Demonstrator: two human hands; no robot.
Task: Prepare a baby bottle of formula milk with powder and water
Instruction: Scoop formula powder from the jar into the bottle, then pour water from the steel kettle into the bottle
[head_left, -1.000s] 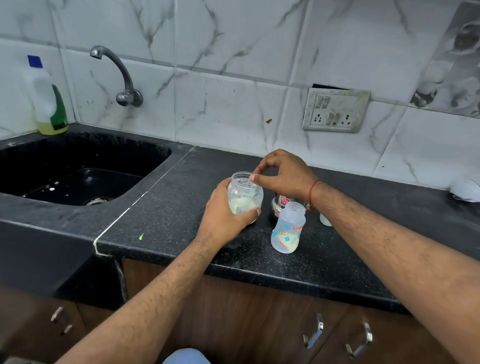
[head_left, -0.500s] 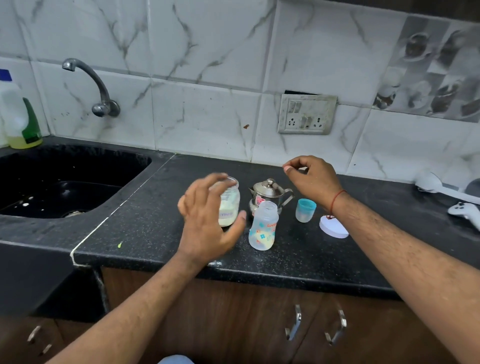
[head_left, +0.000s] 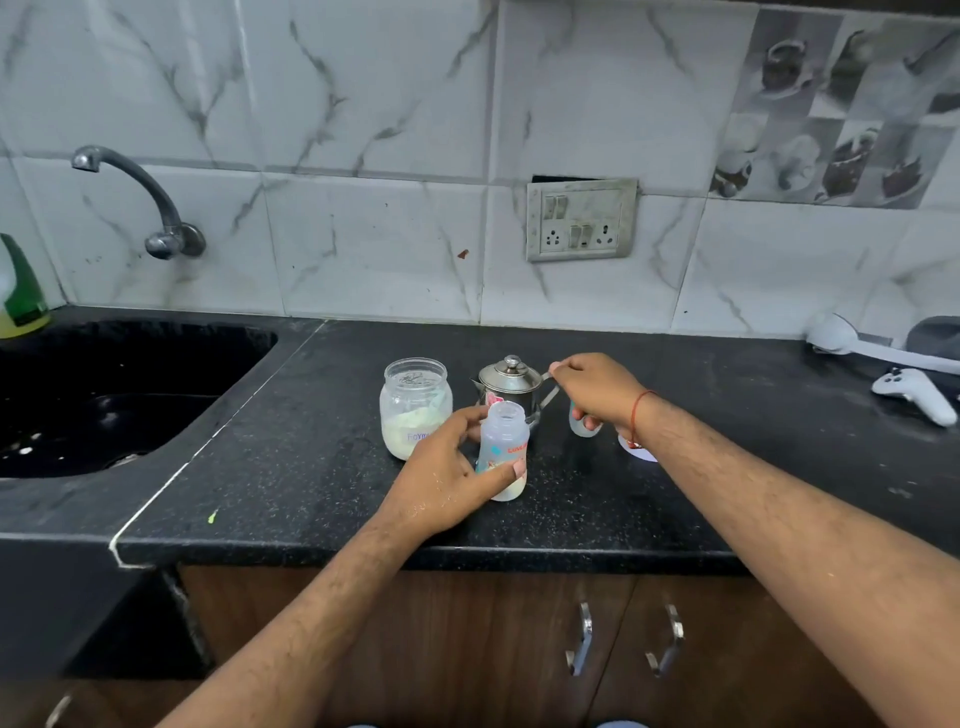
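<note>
An open baby bottle (head_left: 503, 441) with a printed pattern stands upright on the black counter (head_left: 311, 467), a little pale powder at its bottom. My left hand (head_left: 447, 475) grips it from the left, thumb across its front. Behind it to the left stands an open glass jar (head_left: 414, 406) partly filled with pale formula powder. A small lidded steel pot (head_left: 511, 387) stands behind the bottle. My right hand (head_left: 597, 389) pinches the pot's handle. The bottle's blue cap (head_left: 582, 425) and a white jar lid (head_left: 639, 449) show partly under my right wrist.
A black sink (head_left: 104, 395) with a wall tap (head_left: 156, 208) lies at the left, a green-labelled detergent bottle (head_left: 18, 291) beside it. A white spoon-like tool (head_left: 852, 345) and a white game controller (head_left: 917, 395) lie at the far right. A socket panel (head_left: 581, 219) is on the wall.
My left hand has left the powder jar and now grips the baby bottle. My right hand has come down onto the steel pot's handle. The camera has shifted a little.
</note>
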